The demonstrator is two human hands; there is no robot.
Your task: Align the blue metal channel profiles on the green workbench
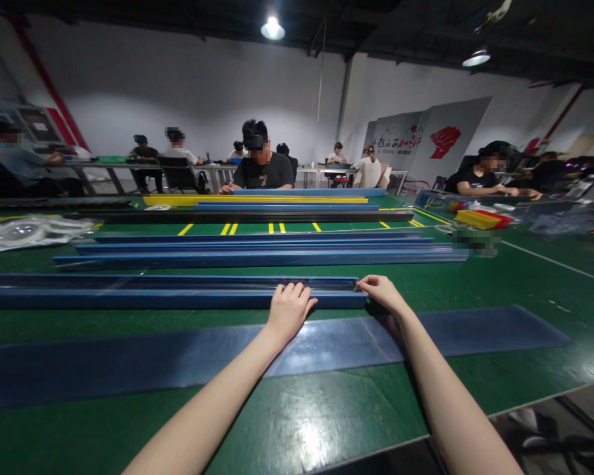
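Nearest blue channel (153, 301) is steadied by left hand (290, 307), fingers draped; right end (359, 301) is apparently worked by right hand (380, 291), pinched, contents unclear; steadiness seems needed.

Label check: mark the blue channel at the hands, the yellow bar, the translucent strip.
Blue channel (173, 301): head view, near side wall.
Yellow bar (255, 200): head view, middle of its length.
Translucent strip (327, 346): head view, flat upper face.

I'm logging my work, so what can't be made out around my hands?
Head view:
Anything pinched by your right hand: too small, partly covered by the hand.
Underside of your left hand: hidden by its back.
Left ends of the nearest blue channel and flat strip: cut off by the left edge.
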